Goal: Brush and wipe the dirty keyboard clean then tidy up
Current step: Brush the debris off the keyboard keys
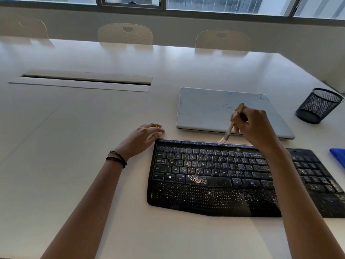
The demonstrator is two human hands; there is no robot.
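While the right hand point(255, 126) grips a small wooden-handled paintbrush point(231, 126) w/ fingers curled round the handle, its pale bristles point(222, 140) touch the far edge of the black wireless keyboard point(214, 176), at the thin row of function btns. The keyboard lies near-right on the white table point(93, 128), speckled w/ pale crumbs over keys, space bar & dotted palm rest. The left hand point(143, 137) rests on the table just beside the keyboard's far-left corner, fingers relaxed, holding nothing. Thin black cords point(117, 157) circle its wrist.

Just beyond the keyboard is a closed silver laptop point(205, 109); the brush handle crosses in front of it. Far right, a black mesh pen cup point(319, 105) stands upright. A blue flat thing point(338, 156) sits at the right edge beside the keyboard, mostly cut off, can't tell what. Far-left in the tabletop is a long cable slot point(84, 81). Three cream chairs point(125, 34) stand on the far side, under windows.
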